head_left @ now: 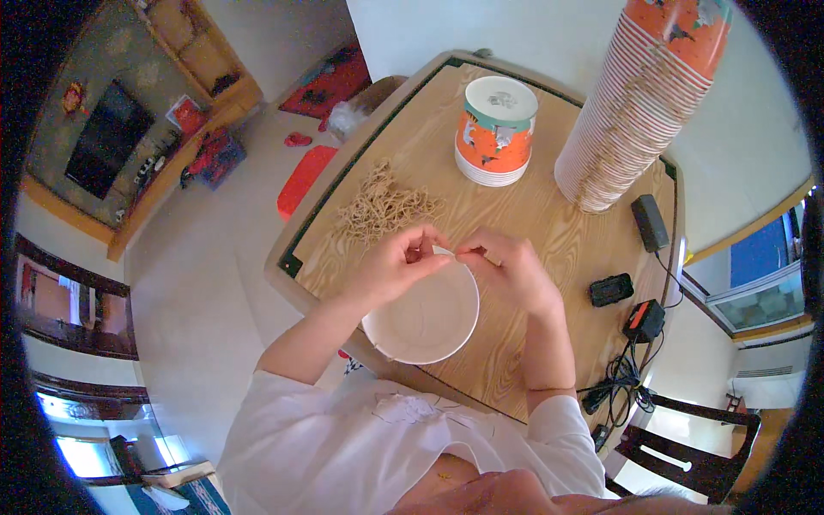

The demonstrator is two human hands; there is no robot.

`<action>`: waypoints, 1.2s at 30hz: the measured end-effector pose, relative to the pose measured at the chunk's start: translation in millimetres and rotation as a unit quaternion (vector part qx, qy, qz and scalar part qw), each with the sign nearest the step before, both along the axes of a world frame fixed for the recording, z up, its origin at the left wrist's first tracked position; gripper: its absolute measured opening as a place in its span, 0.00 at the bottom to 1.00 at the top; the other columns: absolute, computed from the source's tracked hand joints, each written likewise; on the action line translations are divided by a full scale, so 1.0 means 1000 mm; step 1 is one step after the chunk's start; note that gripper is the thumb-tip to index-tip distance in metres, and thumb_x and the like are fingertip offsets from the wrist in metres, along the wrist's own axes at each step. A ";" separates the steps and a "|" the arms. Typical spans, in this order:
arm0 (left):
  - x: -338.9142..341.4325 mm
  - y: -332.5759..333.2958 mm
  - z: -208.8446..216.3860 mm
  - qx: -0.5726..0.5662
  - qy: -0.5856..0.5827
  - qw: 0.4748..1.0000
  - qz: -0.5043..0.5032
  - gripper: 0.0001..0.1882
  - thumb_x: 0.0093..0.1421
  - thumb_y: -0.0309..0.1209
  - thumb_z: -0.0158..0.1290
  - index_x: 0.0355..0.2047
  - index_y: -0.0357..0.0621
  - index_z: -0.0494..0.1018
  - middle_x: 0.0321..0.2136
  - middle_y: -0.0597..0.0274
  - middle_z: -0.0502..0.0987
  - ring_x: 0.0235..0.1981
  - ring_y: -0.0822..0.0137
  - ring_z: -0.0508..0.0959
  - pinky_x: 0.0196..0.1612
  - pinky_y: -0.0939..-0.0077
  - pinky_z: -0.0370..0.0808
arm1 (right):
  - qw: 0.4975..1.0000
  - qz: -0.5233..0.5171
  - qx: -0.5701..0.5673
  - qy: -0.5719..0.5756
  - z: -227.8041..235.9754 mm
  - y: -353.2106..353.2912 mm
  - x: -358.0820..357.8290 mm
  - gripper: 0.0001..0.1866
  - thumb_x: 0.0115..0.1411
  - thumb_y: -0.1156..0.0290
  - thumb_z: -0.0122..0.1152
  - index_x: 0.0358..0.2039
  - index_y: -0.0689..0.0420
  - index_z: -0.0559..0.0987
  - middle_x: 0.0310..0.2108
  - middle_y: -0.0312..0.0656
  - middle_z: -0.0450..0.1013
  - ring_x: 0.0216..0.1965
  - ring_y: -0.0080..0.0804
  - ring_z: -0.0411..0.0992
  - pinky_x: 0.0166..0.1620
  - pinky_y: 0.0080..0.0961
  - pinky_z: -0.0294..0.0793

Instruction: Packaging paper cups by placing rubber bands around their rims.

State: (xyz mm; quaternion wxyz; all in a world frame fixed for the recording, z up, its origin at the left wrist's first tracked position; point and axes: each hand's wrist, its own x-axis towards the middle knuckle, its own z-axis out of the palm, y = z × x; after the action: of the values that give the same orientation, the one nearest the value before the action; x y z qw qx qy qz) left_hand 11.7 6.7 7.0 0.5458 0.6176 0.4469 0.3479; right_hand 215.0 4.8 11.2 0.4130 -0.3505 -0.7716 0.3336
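A white-lined paper tub (421,322) sits near the table's front edge, tilted so its open mouth faces me. Both hands meet at its far rim. My left hand (403,268) is closed there, thumb and fingers pinching the rim. Just to its right, my right hand (512,264) is closed in a pinch; whatever lies between its fingertips is too small to make out. A bit of tan string shows at the tub's near rim. Beyond my left hand lies a loose heap of tan strings (382,204).
A short stack of orange and green paper tubs (496,137) stands upside down at the back. Right of it rises a tall stack (635,112) with strings along its side. A black adapter (650,223), a small black tray (610,290) and coiled cables (625,382) line the right edge.
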 end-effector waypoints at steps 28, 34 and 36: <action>0.014 -0.002 -0.020 0.234 0.344 0.908 -0.055 0.04 0.49 0.27 0.56 0.25 0.41 0.73 0.25 0.58 0.73 0.26 0.57 0.76 0.29 0.66 0.73 | 0.959 -0.024 -0.072 -0.273 -0.036 0.020 0.013 0.08 0.58 0.68 0.51 0.34 0.57 0.76 0.31 0.47 0.75 0.36 0.48 0.72 0.37 0.38 0.71; 0.015 0.000 -0.023 0.243 0.344 0.905 -0.055 0.04 0.50 0.27 0.55 0.25 0.41 0.73 0.25 0.57 0.72 0.27 0.57 0.76 0.30 0.66 0.73 | 0.962 -0.010 -0.085 -0.260 -0.033 0.020 0.012 0.08 0.57 0.69 0.52 0.34 0.57 0.76 0.31 0.46 0.75 0.35 0.46 0.73 0.37 0.36 0.72; 0.016 0.001 -0.025 0.239 0.335 0.910 -0.052 0.04 0.50 0.27 0.55 0.25 0.40 0.73 0.25 0.56 0.72 0.27 0.57 0.76 0.30 0.65 0.73 | 0.965 -0.006 -0.083 -0.249 -0.033 0.021 0.012 0.08 0.55 0.70 0.54 0.35 0.56 0.77 0.31 0.45 0.75 0.34 0.43 0.74 0.36 0.34 0.72</action>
State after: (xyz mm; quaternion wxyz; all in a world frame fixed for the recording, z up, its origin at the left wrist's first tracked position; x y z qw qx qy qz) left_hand 27.5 7.4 -17.6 0.2169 0.8321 0.4744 0.1883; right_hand 226.7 25.4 -21.3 0.1791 -0.4599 -0.8179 0.2959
